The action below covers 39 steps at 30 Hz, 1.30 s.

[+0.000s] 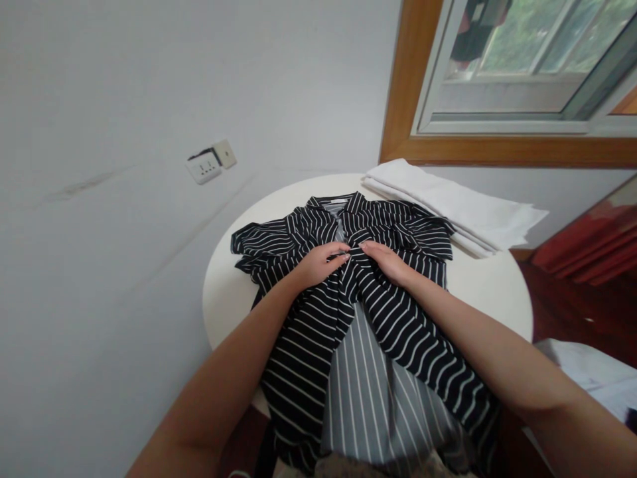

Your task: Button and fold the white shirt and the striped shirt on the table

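Note:
A black shirt with thin white stripes [308, 332] lies face up on a round white table [488, 285], collar toward the wall, its front open lower down so the grey inside shows. My left hand [320, 263] and my right hand [385, 261] meet at the chest of the shirt. Both have their fingers curled in a pinch on the two front edges, fingertips almost touching. What sits between the fingertips is too small to make out beyond the fabric itself.
A folded white cloth [458, 209] lies at the table's far right, under a wood-framed window [502, 99]. A wall socket [206, 164] sits on the white wall to the left. Red fabric [587, 249] and a pale object [592, 368] are at the right.

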Each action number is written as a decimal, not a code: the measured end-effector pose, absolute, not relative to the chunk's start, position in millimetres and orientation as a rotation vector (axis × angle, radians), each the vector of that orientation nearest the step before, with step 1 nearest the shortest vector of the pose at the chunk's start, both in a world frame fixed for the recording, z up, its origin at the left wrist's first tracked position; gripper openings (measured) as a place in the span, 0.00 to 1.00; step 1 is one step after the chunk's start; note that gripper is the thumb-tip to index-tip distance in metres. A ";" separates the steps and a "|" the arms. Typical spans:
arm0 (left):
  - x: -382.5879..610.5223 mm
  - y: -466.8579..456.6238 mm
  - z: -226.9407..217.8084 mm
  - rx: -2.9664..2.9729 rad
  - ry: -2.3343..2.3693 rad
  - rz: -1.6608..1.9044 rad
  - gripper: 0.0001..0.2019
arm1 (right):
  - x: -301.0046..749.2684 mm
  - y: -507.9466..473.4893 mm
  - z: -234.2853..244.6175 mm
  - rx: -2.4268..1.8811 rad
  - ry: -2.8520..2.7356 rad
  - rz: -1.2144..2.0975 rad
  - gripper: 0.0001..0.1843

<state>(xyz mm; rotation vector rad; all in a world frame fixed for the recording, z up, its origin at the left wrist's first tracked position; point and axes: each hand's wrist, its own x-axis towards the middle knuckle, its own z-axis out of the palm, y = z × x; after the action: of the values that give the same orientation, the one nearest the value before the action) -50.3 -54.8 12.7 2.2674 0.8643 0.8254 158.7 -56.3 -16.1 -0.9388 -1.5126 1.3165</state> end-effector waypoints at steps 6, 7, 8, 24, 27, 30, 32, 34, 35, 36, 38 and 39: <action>-50.3 -55.6 14.4 2.237 0.865 0.810 0.12 | 159.8 -57.8 -13.2 -0.918 -1.530 1.353 0.17; -50.8 -55.6 15.0 2.237 0.864 0.805 0.13 | 160.1 -58.2 -12.5 -0.916 -1.535 1.361 0.17; -51.4 -55.3 15.5 2.237 0.860 0.801 0.13 | 160.4 -58.5 -11.9 -0.912 -1.533 1.369 0.16; -51.5 -51.6 9.9 2.158 0.809 0.742 0.13 | 161.2 -61.5 -9.8 -0.909 -1.549 1.404 0.19; -50.9 -52.2 10.1 2.167 0.818 0.764 0.13 | 163.6 -61.6 -9.2 -0.903 -1.636 1.366 0.18; -50.3 -52.9 10.1 2.195 0.853 0.780 0.13 | 165.0 -61.9 -8.3 -0.885 -1.689 1.365 0.16; -50.3 -53.0 9.8 2.204 0.866 0.784 0.14 | 165.1 -61.6 -8.2 -0.882 -1.659 1.394 0.15; -50.9 -52.4 9.1 2.195 0.844 0.758 0.14 | 164.6 -60.7 -8.9 -0.892 -1.562 1.440 0.14; -51.5 -51.9 8.6 2.188 0.827 0.733 0.14 | 164.3 -60.1 -9.6 -0.900 -1.504 1.461 0.13; -52.1 -51.2 8.1 2.180 0.810 0.705 0.14 | 164.0 -59.4 -10.3 -0.907 -1.452 1.475 0.13; -53.2 -49.7 7.1 2.162 0.786 0.664 0.15 | 163.6 -58.2 -11.6 -0.912 -1.381 1.485 0.13; -53.6 -49.1 6.7 2.153 0.777 0.662 0.15 | 163.4 -57.8 -12.0 -0.911 -1.361 1.487 0.13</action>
<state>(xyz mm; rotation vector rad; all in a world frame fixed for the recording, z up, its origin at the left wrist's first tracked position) -53.6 -49.1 6.7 2.1531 0.7774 0.6616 163.4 -57.8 -12.0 -0.9108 -1.3608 1.4867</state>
